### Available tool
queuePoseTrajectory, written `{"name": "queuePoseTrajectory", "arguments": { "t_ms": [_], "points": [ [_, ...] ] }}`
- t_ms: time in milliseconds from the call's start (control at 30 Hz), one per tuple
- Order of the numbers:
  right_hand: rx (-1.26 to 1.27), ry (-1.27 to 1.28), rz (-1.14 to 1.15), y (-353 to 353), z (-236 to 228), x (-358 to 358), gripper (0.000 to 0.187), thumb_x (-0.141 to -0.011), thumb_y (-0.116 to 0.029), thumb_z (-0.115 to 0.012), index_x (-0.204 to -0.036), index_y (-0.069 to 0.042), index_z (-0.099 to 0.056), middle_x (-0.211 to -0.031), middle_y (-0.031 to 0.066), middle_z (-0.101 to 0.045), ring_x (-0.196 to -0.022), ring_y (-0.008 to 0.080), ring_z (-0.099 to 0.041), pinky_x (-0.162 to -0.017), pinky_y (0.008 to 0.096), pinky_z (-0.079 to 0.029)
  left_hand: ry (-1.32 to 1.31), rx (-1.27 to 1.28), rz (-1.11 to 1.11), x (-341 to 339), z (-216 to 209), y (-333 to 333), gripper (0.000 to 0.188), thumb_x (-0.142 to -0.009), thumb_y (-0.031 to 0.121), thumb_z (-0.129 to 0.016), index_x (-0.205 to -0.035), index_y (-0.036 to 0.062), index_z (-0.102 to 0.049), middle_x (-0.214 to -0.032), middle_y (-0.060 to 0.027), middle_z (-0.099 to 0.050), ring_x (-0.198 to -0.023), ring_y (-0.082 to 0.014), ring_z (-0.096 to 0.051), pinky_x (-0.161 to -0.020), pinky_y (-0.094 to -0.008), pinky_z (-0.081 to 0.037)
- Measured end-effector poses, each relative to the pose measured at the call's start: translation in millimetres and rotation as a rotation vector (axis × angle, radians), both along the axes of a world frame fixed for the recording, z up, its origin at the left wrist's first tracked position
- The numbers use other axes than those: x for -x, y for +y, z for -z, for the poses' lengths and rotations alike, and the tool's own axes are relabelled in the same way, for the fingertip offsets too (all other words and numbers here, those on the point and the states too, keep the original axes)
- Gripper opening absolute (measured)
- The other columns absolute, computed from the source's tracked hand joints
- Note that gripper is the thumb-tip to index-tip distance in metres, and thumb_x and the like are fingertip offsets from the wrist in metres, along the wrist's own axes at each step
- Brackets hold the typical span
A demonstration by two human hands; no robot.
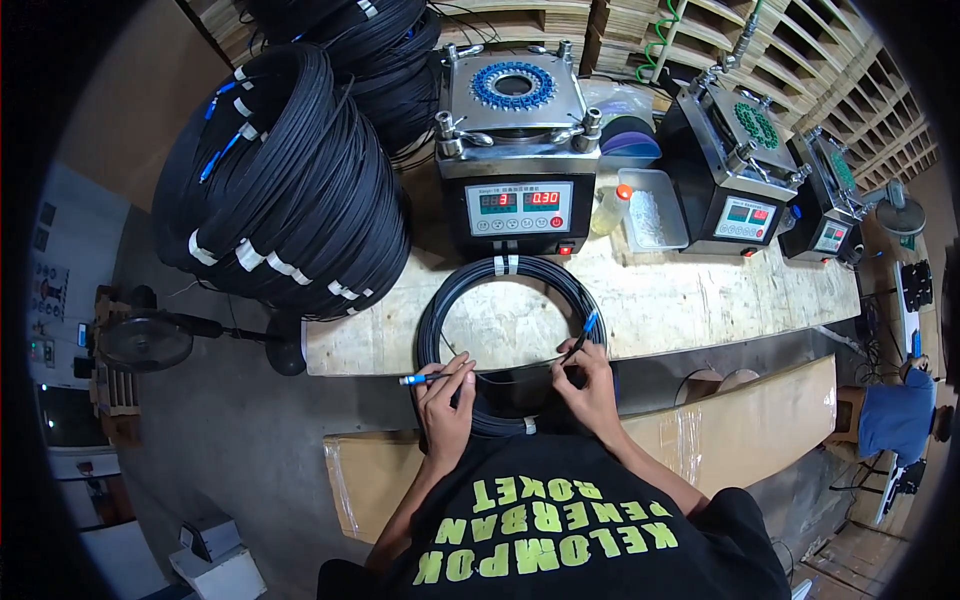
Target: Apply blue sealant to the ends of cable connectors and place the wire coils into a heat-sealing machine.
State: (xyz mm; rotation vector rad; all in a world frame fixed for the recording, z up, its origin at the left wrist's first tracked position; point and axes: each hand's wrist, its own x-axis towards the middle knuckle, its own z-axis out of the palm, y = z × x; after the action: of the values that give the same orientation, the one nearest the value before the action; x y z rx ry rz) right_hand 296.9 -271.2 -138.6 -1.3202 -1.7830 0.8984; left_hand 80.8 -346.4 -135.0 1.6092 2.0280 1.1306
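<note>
A flat round coil of thin black cable (505,340), bound with white tape, lies at the front edge of the rough pale wooden workbench (700,300) and partly hangs over it. The left hand (445,400) rests on the coil's near left side; its fingers are closed on a cable end with a small blue plastic connector (412,380). The right hand (590,385) is on the coil's near right side and pinches the other end, which seems to carry a second blue connector (590,322). Behind the coil stands a boxy grey metal machine (515,160) with red digits. Left of the coil is a large pile of black cable bundles (290,180).
</note>
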Motion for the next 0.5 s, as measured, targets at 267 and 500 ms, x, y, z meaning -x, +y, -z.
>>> {"name": "queuePoseTrajectory", "arguments": {
  "t_ms": [267, 500],
  "points": [
    [0.242, 0.117, 0.070, 14, 10, -2, 0.014, -0.086, -0.008, -0.069, -0.084, 0.004, -0.062, -0.069, 0.0115, -0.063, -0.054, 0.0198, -0.055, -0.056, 0.0343, -0.045, 0.188, -0.023, 0.214, 15, -3, 24, 0.018, -0.092, 0.011, -0.067, -0.108, 0.0049, -0.073, -0.095, -0.0086, -0.071, -0.087, -0.0281, -0.058, -0.082, -0.0374, -0.046],
    [0.284, -0.229, -0.214, 10, 4, -10, 0.019, -0.088, -0.017, -0.071, -0.087, 0.002, -0.069, -0.079, 0.0182, -0.066, -0.072, 0.0357, -0.065, -0.064, 0.0421, -0.050, 0.157, 0.073, 0.520, 47, 10, 7, 0.025, -0.085, 0.015, -0.074, -0.109, 0.0083, -0.075, -0.095, -0.0069, -0.060, -0.089, -0.0255, -0.055, -0.080, -0.0367, -0.049]
  ]
}}
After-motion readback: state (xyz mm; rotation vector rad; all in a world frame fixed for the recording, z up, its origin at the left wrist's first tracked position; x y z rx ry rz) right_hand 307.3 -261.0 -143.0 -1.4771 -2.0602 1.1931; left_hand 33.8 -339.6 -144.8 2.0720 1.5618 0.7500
